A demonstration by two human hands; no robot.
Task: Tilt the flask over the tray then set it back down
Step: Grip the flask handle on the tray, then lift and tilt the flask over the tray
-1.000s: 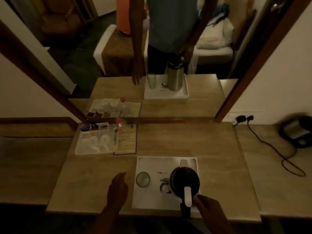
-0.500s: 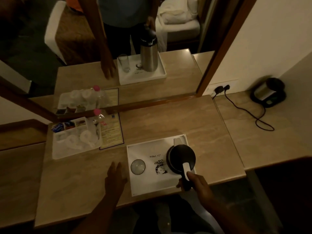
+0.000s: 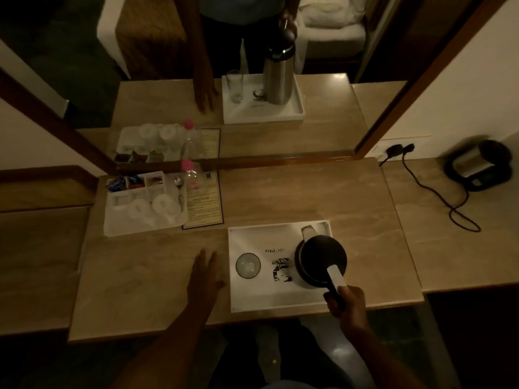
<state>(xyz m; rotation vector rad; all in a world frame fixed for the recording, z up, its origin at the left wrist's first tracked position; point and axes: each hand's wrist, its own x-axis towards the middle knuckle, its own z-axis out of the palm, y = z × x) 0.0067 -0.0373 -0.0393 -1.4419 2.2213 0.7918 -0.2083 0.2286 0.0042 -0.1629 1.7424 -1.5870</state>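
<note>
Far left on the worktop (image 3: pixel 280 192) there's a white amenities tray (image 3: pixel 140 203) with sachets and upturned cups, a pink-capped water bottle (image 3: pixel 191 175) and a printed card (image 3: pixel 203 203) just beside it. Electric kettle (image 3: pixel 477 164) sits far right, its cord (image 3: pixel 438 192) plugged into the wall. Mirror (image 3: pixel 224 66) behind.

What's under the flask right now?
The white tray lies under the flask, which the right hand holds by the handle. A dark printed logo shows beside its base. The flask covers the tray surface directly beneath it.
</note>
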